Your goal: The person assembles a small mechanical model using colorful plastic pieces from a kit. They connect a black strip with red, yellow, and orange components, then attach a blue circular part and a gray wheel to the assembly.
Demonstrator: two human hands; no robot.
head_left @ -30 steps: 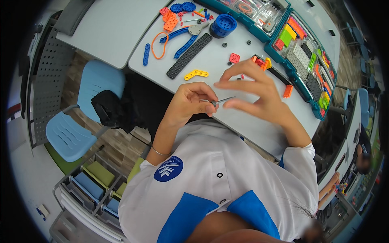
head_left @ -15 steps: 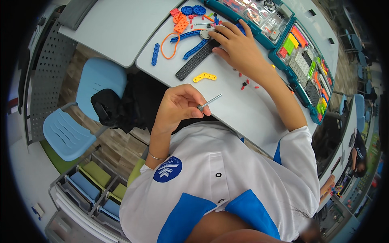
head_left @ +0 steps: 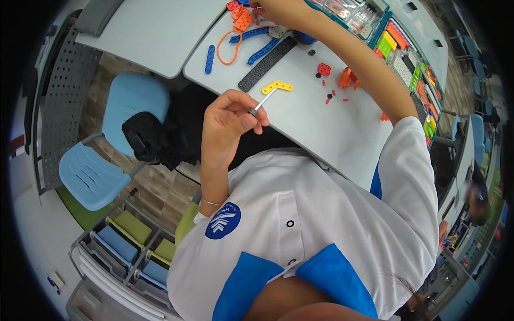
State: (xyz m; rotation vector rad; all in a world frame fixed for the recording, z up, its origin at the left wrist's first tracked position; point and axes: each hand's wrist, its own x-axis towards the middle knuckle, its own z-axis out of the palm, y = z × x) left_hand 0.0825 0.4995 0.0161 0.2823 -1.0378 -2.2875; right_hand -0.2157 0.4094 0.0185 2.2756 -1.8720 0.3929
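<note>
My left hand [head_left: 233, 115] is closed, pinching a thin metal axle [head_left: 267, 98] with a small dark grey collar at its lower end. The axle's free tip points up and right, visually overlapping a bent yellow beam [head_left: 277, 87] on the table. My right hand [head_left: 278, 12] stretches to the far side, partly cut off by the upper picture edge. Its fingers are curled together among small red pieces beside an orange perforated piece [head_left: 243, 21]; whatever they grip is hidden. Between the hands lie a long black perforated beam [head_left: 267, 63] and blue curved arms [head_left: 262, 53] joined at a grey hub.
An orange rubber band [head_left: 219, 53] and a short blue beam [head_left: 209, 59] lie at left on the white table [head_left: 321, 134]. Red connectors [head_left: 324, 69] and orange pieces [head_left: 348, 79] are scattered at right. Beyond my right arm stands a sorted parts case [head_left: 407, 59]. Blue chairs [head_left: 131, 101] stand at left.
My right hand has moved up and left, from the black beam to the far pile. The red and orange pieces it hid now show. My left hand, still holding the axle, has shifted slightly up and left.
</note>
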